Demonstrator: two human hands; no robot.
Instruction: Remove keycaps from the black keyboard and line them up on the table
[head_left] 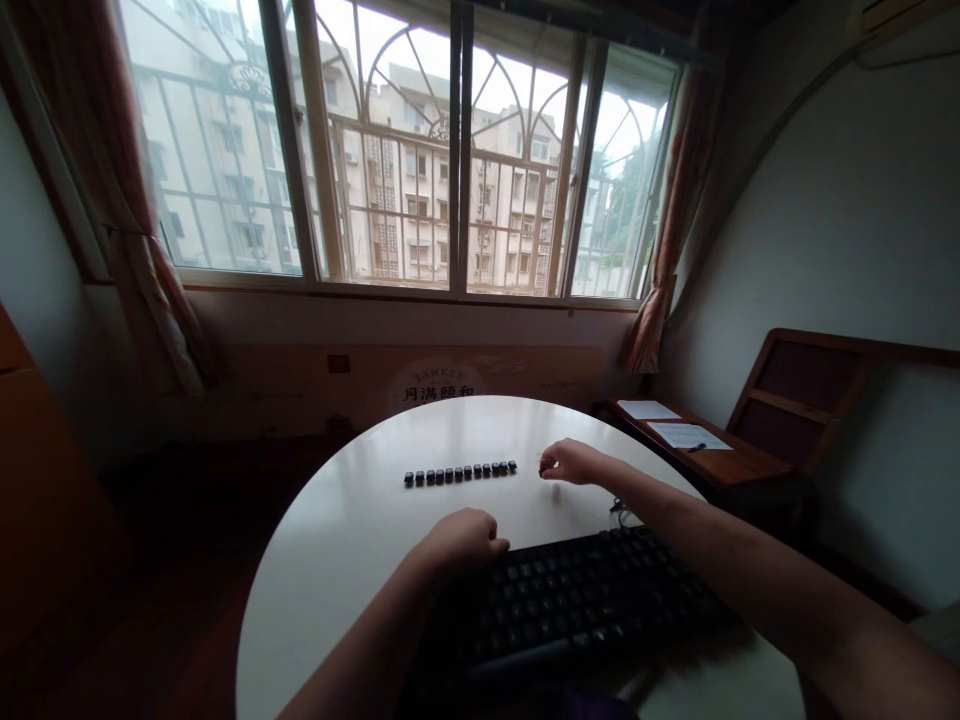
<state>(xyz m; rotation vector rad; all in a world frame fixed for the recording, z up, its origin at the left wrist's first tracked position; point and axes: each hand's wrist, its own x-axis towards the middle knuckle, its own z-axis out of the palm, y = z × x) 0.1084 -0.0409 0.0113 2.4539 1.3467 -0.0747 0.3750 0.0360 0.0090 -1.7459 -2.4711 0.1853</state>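
Keyboard (570, 595) lies, long axis crosswise; right grip (572, 462) pinches dark piece (541, 474), left grip (459, 540) unclear.

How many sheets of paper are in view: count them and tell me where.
2, both on the wooden seat: one sheet nearer the window, the other sheet nearer the camera. More may be hidden underneath.

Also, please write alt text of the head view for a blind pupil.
A person's right hand pinches a small dark piece to the right of a row of black keycaps on a round white table. The left hand is by a black keyboard.
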